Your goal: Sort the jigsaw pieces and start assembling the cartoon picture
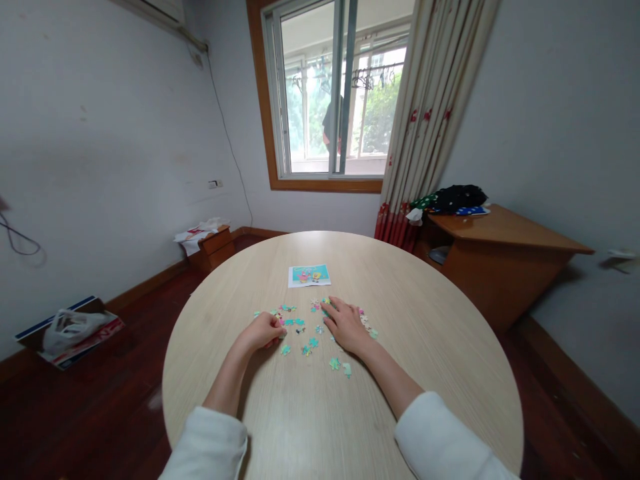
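Several small loose jigsaw pieces (306, 330), mostly teal and pink, lie scattered on a round pale wooden table (435, 333). My left hand (264, 330) rests among them with its fingers curled into a loose fist; what it holds, if anything, is hidden. My right hand (345, 325) lies palm down, fingers stretched out over the pieces at the right of the scatter. A little beyond the pieces lies a printed reference picture (309, 275) with a cartoon on a teal ground.
A wooden desk (500, 247) with dark clothes on it stands at the right, by a curtain (430, 120). A window (335, 93) is straight ahead. Boxes (213, 243) and a plastic bag (70, 327) lie on the dark floor at the left.
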`<state>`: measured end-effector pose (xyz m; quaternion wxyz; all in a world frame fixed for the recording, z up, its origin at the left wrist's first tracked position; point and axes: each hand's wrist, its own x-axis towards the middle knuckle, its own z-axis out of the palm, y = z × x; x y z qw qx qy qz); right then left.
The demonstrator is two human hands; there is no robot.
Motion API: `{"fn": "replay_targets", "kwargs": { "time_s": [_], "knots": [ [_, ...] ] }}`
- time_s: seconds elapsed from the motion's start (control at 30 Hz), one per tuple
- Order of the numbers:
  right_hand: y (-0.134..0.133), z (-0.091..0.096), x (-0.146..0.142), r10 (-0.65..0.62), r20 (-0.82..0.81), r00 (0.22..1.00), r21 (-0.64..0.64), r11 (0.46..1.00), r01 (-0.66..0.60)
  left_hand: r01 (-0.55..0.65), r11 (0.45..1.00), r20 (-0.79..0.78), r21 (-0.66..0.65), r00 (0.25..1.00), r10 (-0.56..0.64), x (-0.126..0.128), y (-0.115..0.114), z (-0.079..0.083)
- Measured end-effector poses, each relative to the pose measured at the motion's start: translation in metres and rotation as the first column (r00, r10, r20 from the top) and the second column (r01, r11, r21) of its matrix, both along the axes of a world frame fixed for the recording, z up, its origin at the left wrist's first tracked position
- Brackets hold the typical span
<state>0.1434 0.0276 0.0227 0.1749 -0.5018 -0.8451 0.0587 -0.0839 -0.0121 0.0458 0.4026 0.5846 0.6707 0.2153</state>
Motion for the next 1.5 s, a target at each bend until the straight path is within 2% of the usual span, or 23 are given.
{"fn": "replay_targets", "kwargs": {
  "time_s": [0.13,0.3,0.47,0.77,0.97,1.23,1.4,1.5],
  "knots": [
    [0.0008,-0.0007,-0.0003,0.014,0.06,0.998,-0.01,1.0,-0.014,-0.015,0.999,-0.066,0.036,0.998,0.017,-0.0003,0.0017,-0.0027],
    [0.0003,-0.0011,-0.0004,0.019,0.071,0.997,-0.02,1.0,-0.017,0.014,0.987,-0.192,0.161,0.981,0.017,-0.0025,0.004,-0.0065],
    [0.0002,-0.0007,-0.0002,-0.004,0.039,0.999,-0.006,1.0,0.004,0.017,0.989,-0.308,0.145,0.951,0.029,-0.0046,0.0036,-0.0082],
    [0.0,0.0004,0.0,-0.041,-0.002,0.999,0.032,0.999,0.041,-0.012,0.994,-0.465,0.105,0.883,0.06,-0.0025,-0.0001,0.0006],
    [0.0004,0.0008,0.0003,-0.057,0.002,0.998,0.046,0.997,0.057,-0.024,0.992,-0.438,0.123,0.896,0.076,-0.0032,-0.0001,0.0008],
    [0.0004,0.0018,-0.0003,-0.091,-0.001,0.996,0.051,0.995,0.091,-0.038,0.98,-0.314,0.193,0.944,0.099,-0.0001,0.001,-0.0033],
    [0.0018,0.0013,-0.0007,-0.12,0.011,0.993,0.04,0.992,0.119,-0.052,0.956,-0.305,0.289,0.941,0.143,-0.001,0.0037,-0.007],
    [-0.0002,0.0055,-0.0014,-0.128,-0.008,0.992,0.041,0.991,0.128,-0.106,0.927,-0.192,0.361,0.964,0.185,0.0038,0.0061,-0.0059]
  ]
}}
